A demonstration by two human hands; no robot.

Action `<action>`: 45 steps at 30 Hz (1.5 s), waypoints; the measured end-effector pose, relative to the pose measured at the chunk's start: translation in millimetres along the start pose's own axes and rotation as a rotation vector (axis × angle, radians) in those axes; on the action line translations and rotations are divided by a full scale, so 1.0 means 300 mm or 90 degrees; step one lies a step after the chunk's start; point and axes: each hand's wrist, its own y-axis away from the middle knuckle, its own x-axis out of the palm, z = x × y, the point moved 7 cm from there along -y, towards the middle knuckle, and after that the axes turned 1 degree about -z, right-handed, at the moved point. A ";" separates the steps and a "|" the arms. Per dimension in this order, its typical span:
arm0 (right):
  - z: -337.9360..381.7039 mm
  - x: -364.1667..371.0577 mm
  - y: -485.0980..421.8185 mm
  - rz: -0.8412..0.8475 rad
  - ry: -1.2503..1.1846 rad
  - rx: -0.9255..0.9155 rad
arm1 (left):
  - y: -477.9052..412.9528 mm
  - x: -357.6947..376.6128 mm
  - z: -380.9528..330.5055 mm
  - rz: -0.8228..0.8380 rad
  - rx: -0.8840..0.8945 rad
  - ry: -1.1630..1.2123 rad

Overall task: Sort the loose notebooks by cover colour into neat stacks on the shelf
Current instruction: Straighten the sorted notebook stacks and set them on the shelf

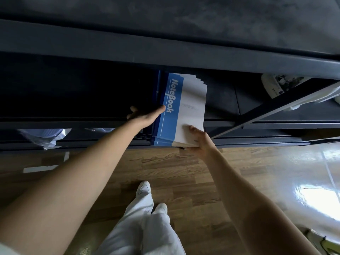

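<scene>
A stack of several blue-and-white notebooks, the top one printed "NoteBook", lies partly on the dark metal shelf and overhangs its front edge. My left hand presses flat with straight fingers against the stack's left side. My right hand grips the stack's near right corner, thumb on top and fingers underneath. The stack's far end is hidden under the shelf board above.
A dark upper shelf board overhangs the stack. A diagonal brace crosses at right, with a white printed item behind it. Plastic-wrapped goods sit on a lower level at left. Wood floor and my white shoes lie below.
</scene>
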 end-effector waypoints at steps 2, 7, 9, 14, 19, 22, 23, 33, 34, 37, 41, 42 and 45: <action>-0.013 -0.023 0.013 0.011 0.058 0.009 | -0.092 0.030 0.039 0.069 -0.022 0.021; -0.026 -0.119 0.053 0.051 0.133 0.036 | -0.031 0.021 0.011 -0.001 -0.064 0.149; -0.026 -0.139 0.058 0.075 0.120 0.059 | 0.030 0.007 -0.007 -0.062 -0.068 0.147; -0.009 -0.122 0.035 0.075 0.160 0.129 | 0.031 0.003 -0.001 -0.101 -0.074 0.140; -0.023 -0.070 0.043 0.069 0.238 0.062 | 0.047 0.013 -0.003 -0.133 -0.065 0.193; -0.044 -0.068 0.068 0.078 0.241 0.059 | 0.092 0.008 0.006 -0.185 -0.063 0.228; -0.051 -0.070 0.085 0.088 0.255 0.063 | 0.112 0.011 0.018 -0.197 -0.059 0.235; -0.022 -0.098 0.368 0.186 0.414 -0.046 | 0.471 0.115 0.157 -0.184 -0.038 0.458; -0.009 -0.096 0.411 0.194 0.434 -0.067 | 0.533 0.113 0.157 -0.208 -0.027 0.491; 0.037 -0.080 0.553 0.228 0.508 -0.155 | 0.723 0.103 0.139 -0.284 0.005 0.575; 0.108 -0.026 0.744 0.262 0.593 -0.303 | 0.939 0.057 0.124 -0.394 0.079 0.756; 0.125 -0.010 0.787 0.279 0.595 -0.338 | 0.974 0.040 0.124 -0.413 0.089 0.777; 0.181 0.029 0.903 0.306 0.573 -0.436 | 1.076 -0.026 0.082 -0.445 0.155 0.805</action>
